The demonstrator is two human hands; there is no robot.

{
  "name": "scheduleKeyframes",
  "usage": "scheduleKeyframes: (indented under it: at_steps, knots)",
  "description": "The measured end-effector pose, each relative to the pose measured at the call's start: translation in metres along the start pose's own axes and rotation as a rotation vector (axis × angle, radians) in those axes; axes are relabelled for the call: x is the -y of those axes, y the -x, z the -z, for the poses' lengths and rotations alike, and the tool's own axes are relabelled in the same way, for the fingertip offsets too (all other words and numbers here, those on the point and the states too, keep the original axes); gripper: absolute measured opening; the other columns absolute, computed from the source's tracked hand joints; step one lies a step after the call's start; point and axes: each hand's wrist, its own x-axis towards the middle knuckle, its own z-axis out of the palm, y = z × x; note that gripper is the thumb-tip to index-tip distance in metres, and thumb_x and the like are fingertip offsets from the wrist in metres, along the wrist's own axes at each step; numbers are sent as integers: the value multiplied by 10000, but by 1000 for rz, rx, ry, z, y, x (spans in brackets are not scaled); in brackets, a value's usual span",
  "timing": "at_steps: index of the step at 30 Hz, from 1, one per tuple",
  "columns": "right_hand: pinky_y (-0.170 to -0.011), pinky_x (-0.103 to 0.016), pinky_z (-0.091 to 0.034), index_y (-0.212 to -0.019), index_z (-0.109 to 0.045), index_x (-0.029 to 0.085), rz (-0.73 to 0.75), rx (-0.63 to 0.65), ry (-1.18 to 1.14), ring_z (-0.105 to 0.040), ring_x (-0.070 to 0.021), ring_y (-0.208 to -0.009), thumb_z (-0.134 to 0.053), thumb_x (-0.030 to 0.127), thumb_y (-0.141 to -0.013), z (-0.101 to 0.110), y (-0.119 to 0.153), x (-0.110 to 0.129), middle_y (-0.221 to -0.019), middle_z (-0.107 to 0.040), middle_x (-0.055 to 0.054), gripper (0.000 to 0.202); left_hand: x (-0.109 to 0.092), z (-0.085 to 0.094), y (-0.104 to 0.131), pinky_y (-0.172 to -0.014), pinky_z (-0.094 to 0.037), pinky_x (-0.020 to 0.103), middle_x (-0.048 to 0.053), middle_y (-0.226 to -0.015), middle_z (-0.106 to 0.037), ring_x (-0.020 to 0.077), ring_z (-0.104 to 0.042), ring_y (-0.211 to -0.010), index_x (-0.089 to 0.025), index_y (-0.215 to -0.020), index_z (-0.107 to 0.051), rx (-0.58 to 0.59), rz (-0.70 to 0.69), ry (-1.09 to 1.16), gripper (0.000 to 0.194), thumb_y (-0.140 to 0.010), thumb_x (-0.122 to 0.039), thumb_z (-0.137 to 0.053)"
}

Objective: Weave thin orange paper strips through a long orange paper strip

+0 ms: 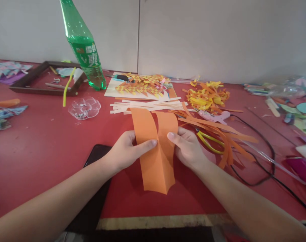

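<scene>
An orange sheet of paper (153, 164) is held above the front of the red table. It has a crease down its middle and is split along that line at the far end into two curling flaps. My left hand (132, 146) pinches the left flap, thumb on top near the split and fingers underneath. On the right edge, my right hand (187, 144) grips the other flap between thumb and fingers. Just beyond the sheet lie pale paper strips (145, 106). Close to my right hand are orange paper strips (218, 129) and yellow-handled scissors (209, 143), partly covered by the strips.
A green bottle (88, 57) stands at the back left beside a dark wooden frame (19, 85) and a clear flower-shaped tray (84, 107). A pink glue gun (214, 116) trails a black cord rightward. Yellow-orange scraps (208, 95) are piled behind. A black phone-like slab (92, 201) lies under my left forearm.
</scene>
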Motion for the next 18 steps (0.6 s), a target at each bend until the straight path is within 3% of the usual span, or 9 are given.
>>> scheduleKeyframes:
  at_steps: [6,11,18]
  knots:
    - [-688,-304,-621,-868,-794,244,-50,41,113,-762,-199,-758,-841,332,-728,2,4,1,-903,-807,-46,172,4,1,-2,-810,-588,271,59,-1047,-786,234,-739,-971,-168,-1049,-746,-23,-45,99,299,-776,-278,-795]
    - [-712,-344,-635,-882,-789,235,-40,19,122,-767,-224,-784,-842,346,-719,1,3,1,-920,-806,-53,204,5,1,-1,-837,-590,307,73,-1087,-776,262,-725,-1014,-167,-1067,-740,-32,-45,118,330,-759,-266,-804]
    - [-752,-383,-624,-843,-780,261,34,-113,121,-753,-228,-795,-846,365,-707,0,1,1,-919,-803,-27,184,5,2,-1,-915,-565,372,109,-1149,-751,282,-711,-1040,-151,-1041,-732,-89,-48,120,345,-805,-402,-754]
